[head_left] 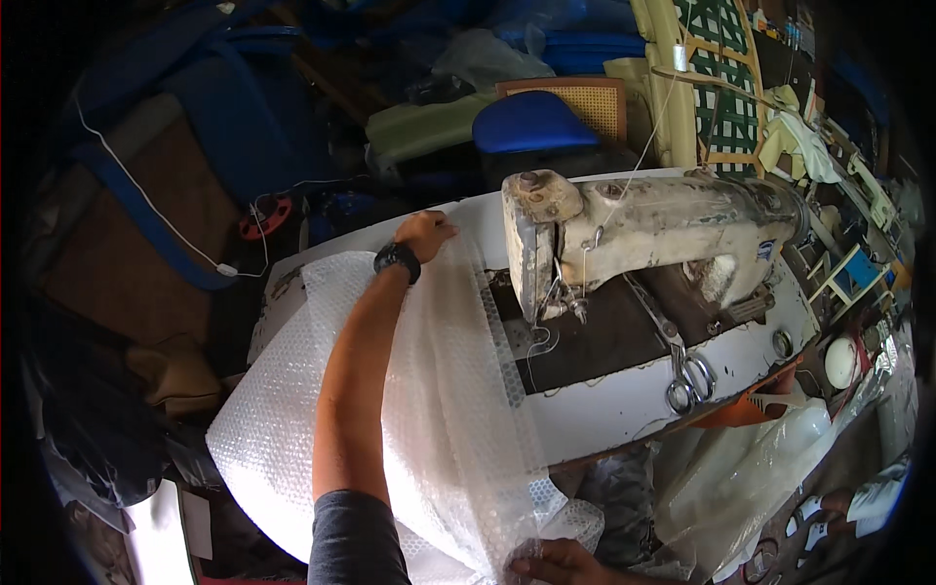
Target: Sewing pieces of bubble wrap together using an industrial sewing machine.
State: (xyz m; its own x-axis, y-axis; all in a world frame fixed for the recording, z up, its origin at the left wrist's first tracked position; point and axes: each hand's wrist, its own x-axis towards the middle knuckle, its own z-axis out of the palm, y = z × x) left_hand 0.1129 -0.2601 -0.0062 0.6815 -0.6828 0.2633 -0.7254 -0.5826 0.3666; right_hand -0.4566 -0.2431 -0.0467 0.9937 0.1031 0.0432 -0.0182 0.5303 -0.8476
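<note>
A large sheet of clear bubble wrap (439,380) drapes over the left part of the white sewing table (624,419) and hangs off its near side. My left hand (424,236), with a black watch on the wrist, is closed on the sheet's far end, fingers bent. Low in the view, my right hand (561,563) pinches the near end of the same sheet, only partly in frame. Between the hands the edge runs fairly straight, left of the worn sewing machine (653,219). Metal scissors (678,356) lie on the table under the machine's arm.
A thread spool (680,57) stands above the machine, its thread running down to it. Behind the table are a blue seat pad (534,122) and a green cushion (429,129). A white cord (156,210) hangs at left. Clear plastic sheeting (741,478) lies at lower right.
</note>
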